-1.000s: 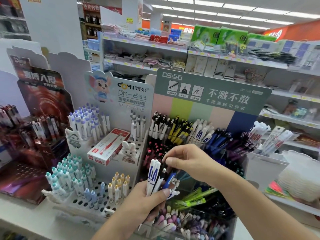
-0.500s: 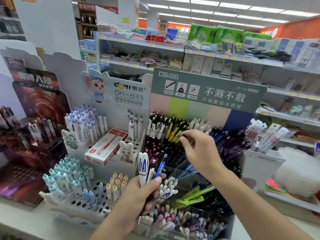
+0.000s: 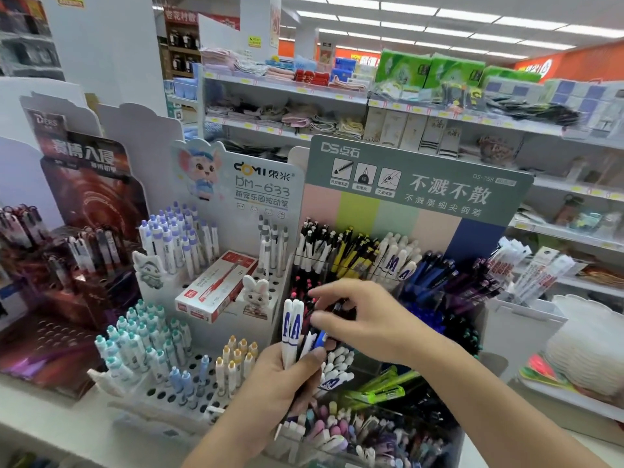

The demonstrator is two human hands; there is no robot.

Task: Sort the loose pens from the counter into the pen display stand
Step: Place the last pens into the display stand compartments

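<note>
I'm gripping a bunch of pens (image 3: 294,327) upright in my left hand (image 3: 270,383). My right hand (image 3: 364,319) is pinching a dark pen (image 3: 337,307) above them, in front of the pen display stand (image 3: 418,184).

The white tabletop (image 3: 50,420) holds a dark red pen stand (image 3: 67,298), a white pen stand (image 3: 189,332) and a clear pen display stand (image 3: 388,383) side by side.

2 white pens (image 3: 292,327) with blue letters; green-headed stand (image 3: 418,184).
</note>
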